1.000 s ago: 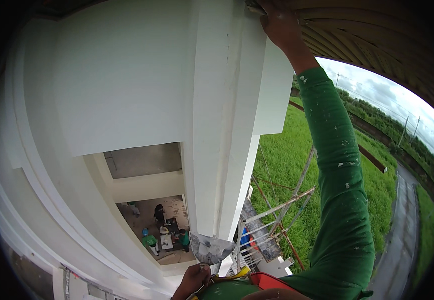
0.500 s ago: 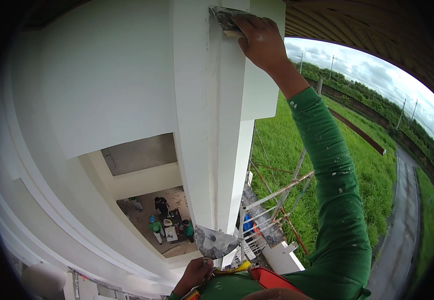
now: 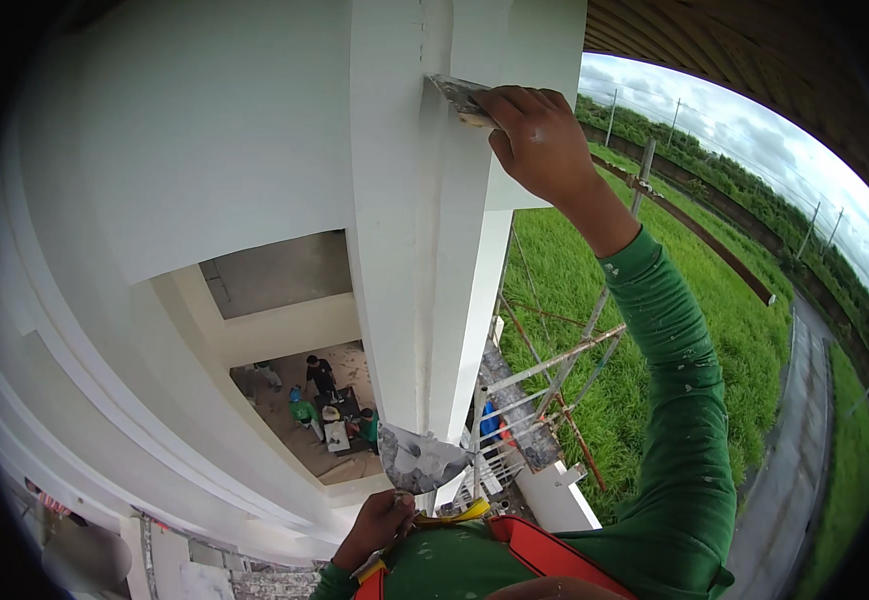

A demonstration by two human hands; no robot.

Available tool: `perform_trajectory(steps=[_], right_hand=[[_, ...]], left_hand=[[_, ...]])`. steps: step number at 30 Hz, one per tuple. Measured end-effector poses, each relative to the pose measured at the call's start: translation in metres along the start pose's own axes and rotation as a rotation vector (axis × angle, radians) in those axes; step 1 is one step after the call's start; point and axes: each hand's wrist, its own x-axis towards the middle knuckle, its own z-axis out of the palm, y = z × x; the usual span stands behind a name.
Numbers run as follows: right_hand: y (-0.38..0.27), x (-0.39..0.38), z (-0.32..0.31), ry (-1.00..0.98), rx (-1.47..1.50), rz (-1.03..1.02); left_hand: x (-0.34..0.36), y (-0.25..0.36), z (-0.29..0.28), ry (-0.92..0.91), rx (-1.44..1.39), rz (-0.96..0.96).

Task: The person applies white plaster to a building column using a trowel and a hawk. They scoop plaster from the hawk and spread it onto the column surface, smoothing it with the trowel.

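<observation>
My right hand (image 3: 544, 135) is raised high and closed around a dark, putty-smeared scraper (image 3: 459, 97). The scraper's thin edge touches the white column (image 3: 389, 250) at its vertical recessed groove (image 3: 424, 300). Low in front of my body, my left hand (image 3: 379, 525) is closed on a putty knife (image 3: 419, 460) with a wide grey blade. Patches of putty cover that blade, which sits in front of the column's lower part. Fingers mostly hide its handle.
Red and yellow harness straps (image 3: 544, 555) cross my green shirt. Scaffold bars (image 3: 564, 365) stand right of the column, above grass (image 3: 674, 260). Several people (image 3: 324, 400) work far below, seen through an opening on the left. Curved white ledges (image 3: 104, 400) run along the left.
My right hand has brought the scraper lower along the column's groove. My left hand keeps the putty knife near my body. The view has tilted slightly downward.
</observation>
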Motion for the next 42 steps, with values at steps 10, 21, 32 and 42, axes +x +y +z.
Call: perform_trajectory(steps=[10,21,32,42], right_hand=[[-0.187,-0.224,-0.027,0.374,0.813,1.073],[-0.302,-0.348,-0.022,-0.507,1.505,1.028],[-0.321,-0.313,-0.029,-0.832,2.440,2.487],[-0.273,-0.240,-0.029,0.046,2.366,2.156]], left_hand=[[0.019,-0.002,0.036,0.160,-0.238,0.317],[0.007,-0.016,0.035,0.210,-0.257,0.245],[0.031,-0.053,-0.006,0.926,1.108,0.463],[-0.027,-0.052,-0.013,0.814,0.989,0.626]])
